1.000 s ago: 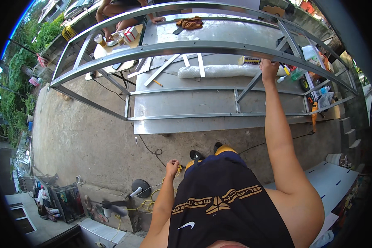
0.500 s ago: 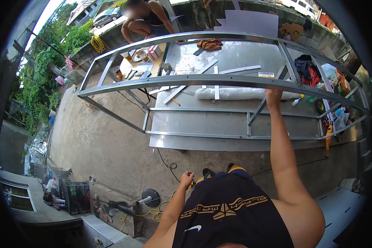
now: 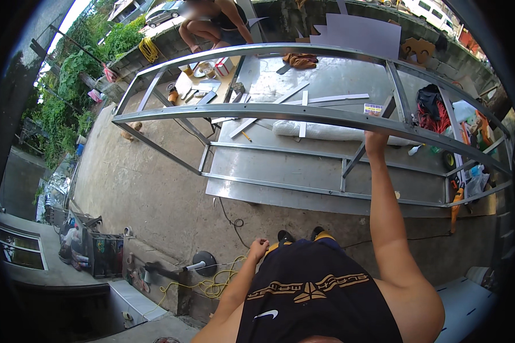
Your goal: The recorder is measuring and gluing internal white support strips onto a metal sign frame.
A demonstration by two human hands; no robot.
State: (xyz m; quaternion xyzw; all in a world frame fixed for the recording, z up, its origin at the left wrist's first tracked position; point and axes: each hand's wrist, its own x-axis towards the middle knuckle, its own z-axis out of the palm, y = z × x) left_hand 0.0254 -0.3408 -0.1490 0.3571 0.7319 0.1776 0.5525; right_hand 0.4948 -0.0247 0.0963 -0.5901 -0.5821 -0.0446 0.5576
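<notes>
Right hand (image 3: 376, 139) stays clamped on the metal frame (image 3: 303, 112) rail, same spot as before. Left hand (image 3: 258, 249) hangs loosely curled, holding nothing. View shifted only; frame being steadied.

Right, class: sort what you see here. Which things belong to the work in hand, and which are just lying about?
In hand:
- metal frame, its top rail gripped by the right hand
- left hand, hanging loosely closed at the person's side

Lying about:
- loose metal strips on the sheet
- white roll
- yellow cord
- orange tool
- red cable
</notes>
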